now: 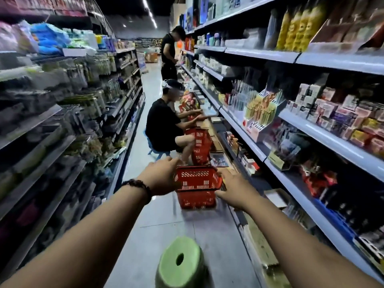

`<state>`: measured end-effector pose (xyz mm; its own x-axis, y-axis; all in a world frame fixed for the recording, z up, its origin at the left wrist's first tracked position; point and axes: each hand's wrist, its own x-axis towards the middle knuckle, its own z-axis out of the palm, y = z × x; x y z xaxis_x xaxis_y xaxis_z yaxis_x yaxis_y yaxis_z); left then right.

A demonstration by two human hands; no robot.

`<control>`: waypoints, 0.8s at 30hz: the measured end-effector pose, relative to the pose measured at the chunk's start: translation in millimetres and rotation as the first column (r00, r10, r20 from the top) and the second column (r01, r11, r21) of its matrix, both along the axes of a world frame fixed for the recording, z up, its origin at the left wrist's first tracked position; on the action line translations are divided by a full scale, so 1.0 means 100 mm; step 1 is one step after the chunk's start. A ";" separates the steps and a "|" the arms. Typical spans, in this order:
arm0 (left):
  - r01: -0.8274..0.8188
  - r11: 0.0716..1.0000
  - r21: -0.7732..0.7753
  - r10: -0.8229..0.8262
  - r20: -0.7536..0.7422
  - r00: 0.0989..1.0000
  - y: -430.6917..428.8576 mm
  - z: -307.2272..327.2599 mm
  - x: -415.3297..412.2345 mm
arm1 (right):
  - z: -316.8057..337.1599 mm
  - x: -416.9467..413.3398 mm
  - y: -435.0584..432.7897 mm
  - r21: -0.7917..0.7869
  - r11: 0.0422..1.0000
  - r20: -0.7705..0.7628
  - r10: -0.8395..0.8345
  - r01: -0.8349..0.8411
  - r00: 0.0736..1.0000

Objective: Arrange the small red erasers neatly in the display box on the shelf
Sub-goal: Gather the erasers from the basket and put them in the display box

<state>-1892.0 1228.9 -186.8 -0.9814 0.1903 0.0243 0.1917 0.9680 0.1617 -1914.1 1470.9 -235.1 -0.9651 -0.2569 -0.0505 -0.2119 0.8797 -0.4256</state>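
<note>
The red basket point(197, 179) between my two hands.
My left hand point(162, 177) grasps its left rim, my right hand point(234, 190) its right rim; where the erasers lie, I cannot tell.

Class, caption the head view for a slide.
Left hand and right hand hold a red basket in a shop aisle.
</note>
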 end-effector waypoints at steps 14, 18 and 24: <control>0.133 0.989 -0.064 -0.127 0.088 0.988 -0.82 -1.04 -3.16 | -0.94 -2.73 -0.68 0.007 0.991 0.139 -0.132 0.132 0.982; 0.197 0.979 -0.045 -0.191 0.117 0.975 -1.23 -1.37 -4.47 | -1.35 -3.58 -1.05 -0.017 0.959 0.157 -0.277 0.283 0.948; 0.371 0.926 -0.070 -0.332 0.316 0.889 -1.43 -1.80 -5.43 | -1.54 -4.14 -1.40 0.038 0.899 0.305 -0.427 0.437 0.852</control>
<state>-2434.9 1086.3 -366.8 -0.8084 0.5060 -0.3007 0.4855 0.8621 0.1455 -2328.4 1330.7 -388.7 -0.9194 0.1756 -0.3520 0.3271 0.8384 -0.4360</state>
